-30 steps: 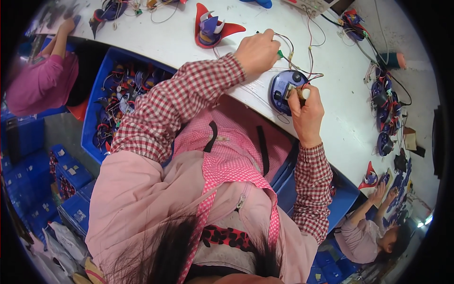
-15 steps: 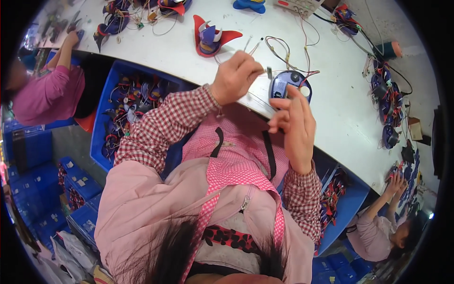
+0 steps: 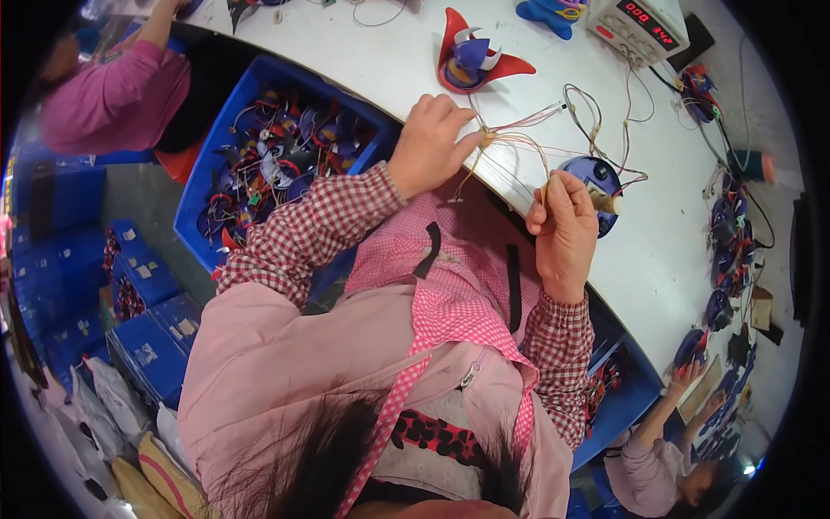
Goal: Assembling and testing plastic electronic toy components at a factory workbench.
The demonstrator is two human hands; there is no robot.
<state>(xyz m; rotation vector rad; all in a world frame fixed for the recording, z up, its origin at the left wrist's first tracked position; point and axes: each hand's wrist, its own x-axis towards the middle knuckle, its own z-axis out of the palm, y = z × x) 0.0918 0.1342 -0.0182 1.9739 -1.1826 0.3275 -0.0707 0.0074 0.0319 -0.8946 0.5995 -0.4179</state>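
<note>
Thin wires (image 3: pixel 519 143) run taut between the person's two hands above the near edge of the white bench (image 3: pixel 389 60). The left hand (image 3: pixel 430 145) is closed, its fingertips pinched on the bundle where several pale and pinkish strands meet. The right hand (image 3: pixel 564 229) is curled shut around the other end of the strands, gripping them together with a small tan cylindrical piece (image 3: pixel 608 203) that sticks out past the knuckles. The hands are apart, with the wires spanning the gap.

Just behind the right hand, a round blue shell part (image 3: pixel 596 177) lies on the bench, partly hidden by the fingers, with more wires looping up from it toward the bench's far side. Farther back stands a red and blue toy part (image 3: pixel 475 59) with pointed red wings. A bench power supply with a red digit display (image 3: pixel 644 26) sits near the upper edge, and a blue toy piece (image 3: pixel 545 13) lies just left of it.

To the person's left, below the bench edge, a blue bin (image 3: pixel 207 186) holds a jumble of red, blue and black parts with wires. Stacked blue boxes (image 3: pixel 147 337) sit lower left on the floor.

Another person in a pink sleeve (image 3: pixel 112 95) works at the upper left. A third person (image 3: pixel 666 458) reaches toward the bench at the lower right, near a row of dark blue parts (image 3: pixel 726 251) along the bench's right side.
</note>
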